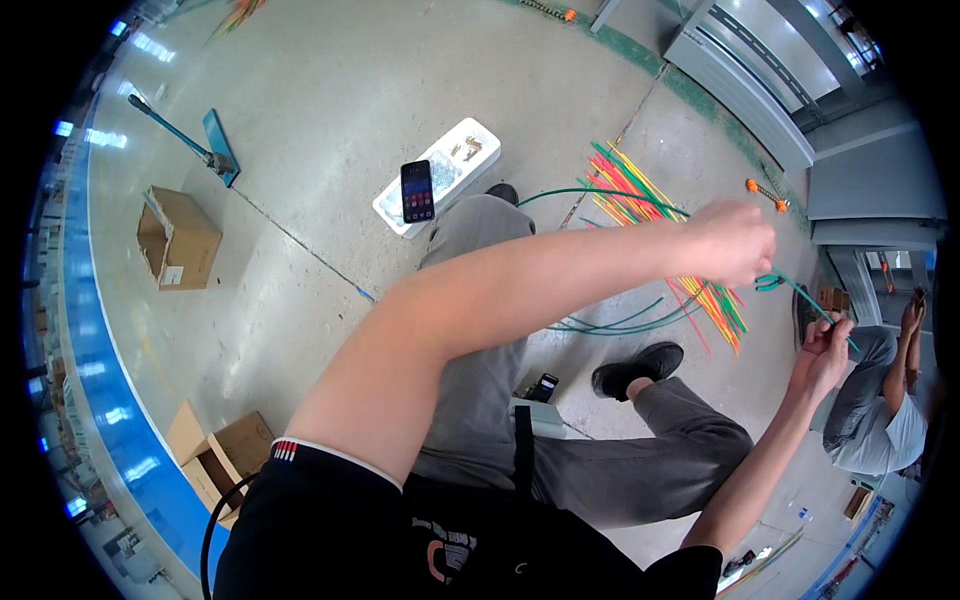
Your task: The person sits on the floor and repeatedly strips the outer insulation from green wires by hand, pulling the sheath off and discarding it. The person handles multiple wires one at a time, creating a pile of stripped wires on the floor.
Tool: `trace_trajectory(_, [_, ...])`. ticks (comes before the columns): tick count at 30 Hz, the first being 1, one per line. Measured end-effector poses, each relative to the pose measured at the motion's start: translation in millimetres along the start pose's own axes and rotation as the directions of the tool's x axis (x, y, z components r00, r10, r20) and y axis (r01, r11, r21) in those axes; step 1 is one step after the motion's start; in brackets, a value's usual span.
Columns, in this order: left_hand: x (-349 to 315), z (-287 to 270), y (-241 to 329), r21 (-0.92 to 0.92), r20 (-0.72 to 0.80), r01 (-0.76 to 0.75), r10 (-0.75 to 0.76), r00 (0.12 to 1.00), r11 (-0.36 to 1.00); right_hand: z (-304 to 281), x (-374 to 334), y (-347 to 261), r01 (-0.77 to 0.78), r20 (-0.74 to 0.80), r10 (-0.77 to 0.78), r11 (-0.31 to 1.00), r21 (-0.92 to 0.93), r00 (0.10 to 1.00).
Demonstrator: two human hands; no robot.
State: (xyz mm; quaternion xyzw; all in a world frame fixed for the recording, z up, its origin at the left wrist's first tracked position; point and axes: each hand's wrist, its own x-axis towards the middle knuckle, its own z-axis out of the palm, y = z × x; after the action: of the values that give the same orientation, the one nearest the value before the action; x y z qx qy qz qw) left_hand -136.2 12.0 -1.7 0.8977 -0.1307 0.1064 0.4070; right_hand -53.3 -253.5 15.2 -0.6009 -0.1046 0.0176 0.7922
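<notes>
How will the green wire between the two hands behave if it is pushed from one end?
Probably springy rather than floppy: the green wire runs nearly straight between the left hand and the right hand, though tension may help. Pushed, it would likely bow, since the green loops nearby curve smoothly. It is probably light, being so thin.

Head fisheye, looking down, rim somewhat unclear

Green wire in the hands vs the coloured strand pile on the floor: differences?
Colour: the green wire is plain green; the strand pile mixes red, yellow and green.
Support: the green wire stretches between the left hand and right hand; the strand pile lies on the floor.
Count: the green wire is single; the strand pile has many.
Shared: long, thin shapes.
</notes>
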Motion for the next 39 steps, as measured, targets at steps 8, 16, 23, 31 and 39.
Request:
trace_trajectory(8, [-4.5,1.2,2.9,0.067,-0.026,-0.035,0.037,0.999,0.997,-12.8,8.3,2.6,-0.122,0.193,0.107,0.99,0.067,0.975])
trace_trajectory(16, [3.3,-11.5,-3.4,-0.056,-0.028,-0.019,0.018,0.999,0.998,-5.8,12.7,1.7,-0.145,0.126,0.124,0.975,0.17,0.984])
trace_trajectory(23, [5.1,-12.0,2.3,0.094,-0.054,0.027,-0.022,0.998,0.995,22.0,16.2,10.8,-0.113,-0.007,0.113,0.992,-0.056,0.994])
trace_trajectory(31, [-6.0,-5.6,2.7,0.052,-0.017,-0.017,0.018,1.0,0.999,11.9,25.3,14.2,-0.252,0.221,0.234,0.966,0.057,0.947])
trace_trajectory(39, [-9.9,-1.9,-0.9,0.134,-0.054,0.01,-0.002,0.999,0.991,18.5,22.7,13.8,-0.241,0.104,0.237,0.97,0.029,0.966])
